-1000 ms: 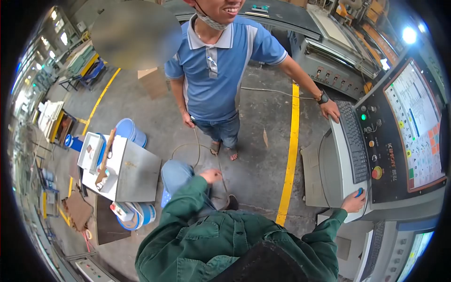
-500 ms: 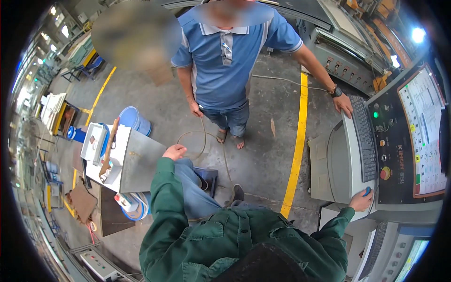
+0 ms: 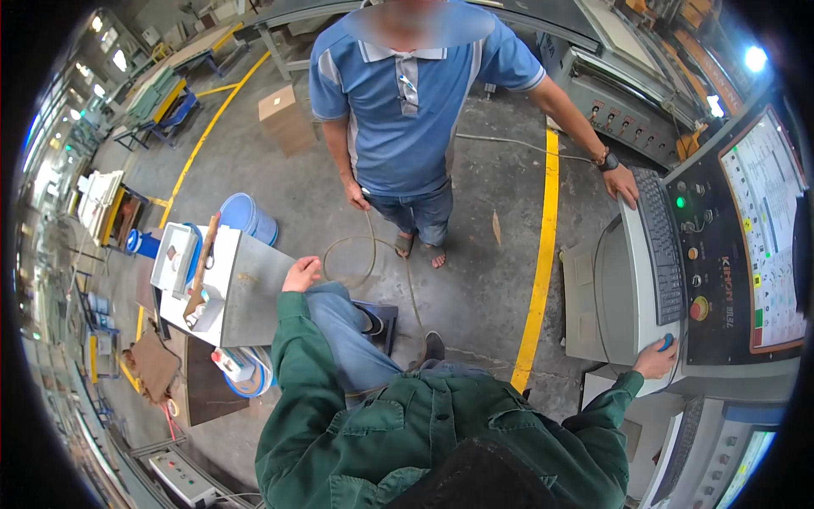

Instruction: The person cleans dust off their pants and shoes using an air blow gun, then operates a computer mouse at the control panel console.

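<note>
My right hand [image 3: 654, 362] rests at the near end of the console ledge [image 3: 642, 293], closed over a small blue computer mouse [image 3: 666, 342]. Beside it are a dark keyboard [image 3: 659, 246] and a black control panel [image 3: 705, 254] with a green light and a red knob. A lit screen [image 3: 767, 233] is set into the panel. My left hand [image 3: 302, 274] is loosely curled near my knee, beside the grey metal top [image 3: 259, 284] of a cabinet. Nothing shows in its fingers.
A person in a blue polo shirt [image 3: 394, 127] stands opposite, one hand on the keyboard's far end, the other holding a thin hose [image 3: 373, 242]. A white tray [image 3: 176, 254], blue bucket [image 3: 248, 218] and cardboard box [image 3: 284, 119] are at left. A yellow line [image 3: 543, 254] crosses the floor.
The view has shifted slightly. My left hand appears a little further left and higher. The cardboard box behind the person now shows clearly. My right hand stays on the mouse.
</note>
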Motion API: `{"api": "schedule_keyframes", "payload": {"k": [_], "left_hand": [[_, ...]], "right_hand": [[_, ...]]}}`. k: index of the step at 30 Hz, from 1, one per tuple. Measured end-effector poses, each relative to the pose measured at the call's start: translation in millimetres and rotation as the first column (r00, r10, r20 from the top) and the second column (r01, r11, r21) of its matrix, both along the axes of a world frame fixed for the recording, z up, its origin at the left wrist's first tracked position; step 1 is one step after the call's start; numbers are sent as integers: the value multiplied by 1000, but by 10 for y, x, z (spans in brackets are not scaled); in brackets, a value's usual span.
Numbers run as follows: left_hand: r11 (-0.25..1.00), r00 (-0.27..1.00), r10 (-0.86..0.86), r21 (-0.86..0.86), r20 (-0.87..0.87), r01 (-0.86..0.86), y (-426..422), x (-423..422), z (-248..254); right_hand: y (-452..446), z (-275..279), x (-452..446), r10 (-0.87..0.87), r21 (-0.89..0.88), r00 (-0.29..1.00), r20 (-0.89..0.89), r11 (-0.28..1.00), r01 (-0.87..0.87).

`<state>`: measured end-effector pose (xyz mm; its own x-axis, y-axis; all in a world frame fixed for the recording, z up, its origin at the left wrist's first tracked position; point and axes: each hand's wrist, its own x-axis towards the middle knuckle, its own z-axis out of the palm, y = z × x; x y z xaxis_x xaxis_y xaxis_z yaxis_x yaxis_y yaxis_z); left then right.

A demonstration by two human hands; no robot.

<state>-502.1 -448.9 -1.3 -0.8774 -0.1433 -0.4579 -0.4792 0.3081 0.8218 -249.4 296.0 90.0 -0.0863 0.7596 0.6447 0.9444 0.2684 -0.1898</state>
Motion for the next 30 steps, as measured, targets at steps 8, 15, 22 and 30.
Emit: {"api": "schedule_keyframes", "payload": {"k": [8, 15, 22, 30], "left_hand": [[998, 999, -41, 56, -26, 42, 51, -152, -77], [993, 993, -115, -8, 34, 115, 261, -330, -22], [981, 978, -192, -25, 87, 194, 333, -386, 7], [980, 972, -196, -16, 128, 200, 359, -411, -3]], "right_hand": [[37, -41, 6, 0, 33, 1000, -14, 999, 1], [43, -41, 11, -19, -9, 1000, -17, 1000, 19], [30, -43, 16, -8, 17, 1000, -6, 1000, 8], [-12, 2, 2, -4, 1, 1000, -3, 1000, 4]]}}
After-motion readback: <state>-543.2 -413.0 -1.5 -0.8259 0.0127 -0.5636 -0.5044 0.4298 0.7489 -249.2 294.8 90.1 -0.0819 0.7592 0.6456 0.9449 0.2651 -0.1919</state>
